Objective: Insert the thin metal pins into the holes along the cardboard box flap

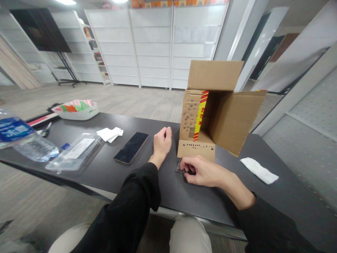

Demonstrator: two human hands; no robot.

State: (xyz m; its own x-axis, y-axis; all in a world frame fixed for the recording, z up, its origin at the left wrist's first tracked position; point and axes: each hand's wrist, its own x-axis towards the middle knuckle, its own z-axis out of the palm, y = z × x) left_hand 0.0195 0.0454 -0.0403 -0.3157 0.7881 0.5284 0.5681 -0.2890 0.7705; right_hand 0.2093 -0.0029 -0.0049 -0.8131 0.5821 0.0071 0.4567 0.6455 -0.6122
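Metal strip [180, 167] under right hand [202, 172]

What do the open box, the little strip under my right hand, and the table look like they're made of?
Box: brown corrugated cardboard, matte, with red-and-yellow tape and rows of small shiny studs. Strip at the right hand: probably metal, grey and ribbed, mostly hidden. Table: dark, smooth top with a faint sheen, perhaps laminate.

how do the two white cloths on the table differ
The left cloth is folded into a small bundle by the phone; the right cloth lies as one long flat strip right of the box. The left one sits farther from the table's near edge. Both are white and untouched by either hand.
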